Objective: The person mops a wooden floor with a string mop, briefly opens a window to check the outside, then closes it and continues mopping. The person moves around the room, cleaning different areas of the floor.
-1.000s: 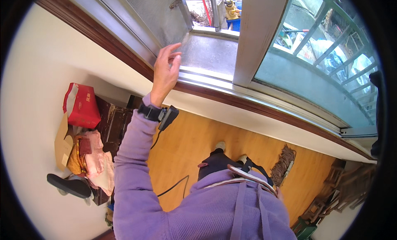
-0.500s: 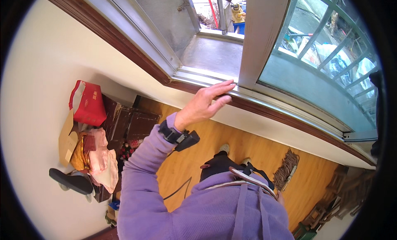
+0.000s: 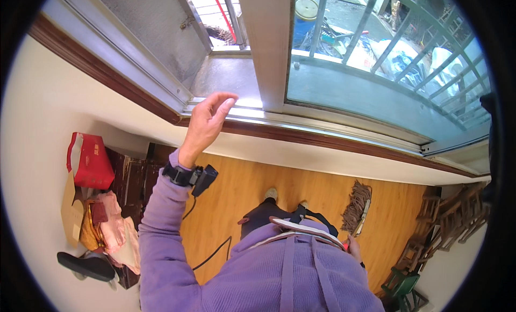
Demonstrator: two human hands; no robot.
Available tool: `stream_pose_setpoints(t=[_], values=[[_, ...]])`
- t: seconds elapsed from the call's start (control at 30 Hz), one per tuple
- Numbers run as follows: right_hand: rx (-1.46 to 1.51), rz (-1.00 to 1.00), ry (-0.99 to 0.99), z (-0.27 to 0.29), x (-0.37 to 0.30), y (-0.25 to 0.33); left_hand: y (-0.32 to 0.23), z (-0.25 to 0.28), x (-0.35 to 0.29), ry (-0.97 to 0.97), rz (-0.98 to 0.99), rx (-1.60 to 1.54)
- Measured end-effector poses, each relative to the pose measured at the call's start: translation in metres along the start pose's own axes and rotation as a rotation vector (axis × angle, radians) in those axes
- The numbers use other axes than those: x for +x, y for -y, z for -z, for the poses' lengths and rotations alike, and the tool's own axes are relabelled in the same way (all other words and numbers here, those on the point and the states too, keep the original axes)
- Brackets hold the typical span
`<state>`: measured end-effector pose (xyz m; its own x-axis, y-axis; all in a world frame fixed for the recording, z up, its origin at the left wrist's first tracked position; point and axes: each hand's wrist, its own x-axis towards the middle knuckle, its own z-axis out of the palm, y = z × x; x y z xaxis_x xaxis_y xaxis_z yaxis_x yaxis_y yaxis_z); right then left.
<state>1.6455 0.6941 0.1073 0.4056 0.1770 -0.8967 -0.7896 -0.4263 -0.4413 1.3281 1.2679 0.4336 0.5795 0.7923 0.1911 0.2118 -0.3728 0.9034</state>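
I log remotely: wood-plank floor [image 3: 293, 175]; white wall [image 3: 40, 135], left; dark brown cabinet [image 3: 126, 179], floor's left edge; brown wooden stools [image 3: 451, 218], floor's right edge; daylight.

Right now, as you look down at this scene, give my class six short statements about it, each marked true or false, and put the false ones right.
1. The left hand is up near the window. True.
2. A mop rests on the wooden floor. True.
3. The left hand grips the mop. False: no object shows in that hand, and the mop is well away from it.
4. A black strap circles the wrist of the left hand. True.
5. The left sleeve is green. False: it is purple.
6. In the picture, the mop is left of both feet. False: it is to their right.
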Motion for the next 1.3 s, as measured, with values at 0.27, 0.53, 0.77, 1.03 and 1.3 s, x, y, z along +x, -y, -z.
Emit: stream_pose_setpoints(t=[0.27,0.53,0.77,1.03,1.3], values=[[0.114,0.028,-0.038,-0.016,-0.007,-0.006,-0.042,-0.066,0.067,-0.106,-0.323,-0.129],[0.151,-0.033,-0.020,-0.044,0.004,-0.021,-0.018,-0.050,0.091,-0.086,-0.110,-0.006],[0.208,0.004,-0.057,-0.036,-0.006,-0.031,-0.003,-0.036,0.085,-0.229,-0.056,0.089],[0.235,0.031,-0.007,-0.032,-0.010,-0.045,0.010,0.007,0.067,-0.438,-0.209,0.044],[0.188,0.014,0.032,-0.024,-0.011,-0.029,-0.015,0.020,0.028,-0.953,-0.614,0.939]])
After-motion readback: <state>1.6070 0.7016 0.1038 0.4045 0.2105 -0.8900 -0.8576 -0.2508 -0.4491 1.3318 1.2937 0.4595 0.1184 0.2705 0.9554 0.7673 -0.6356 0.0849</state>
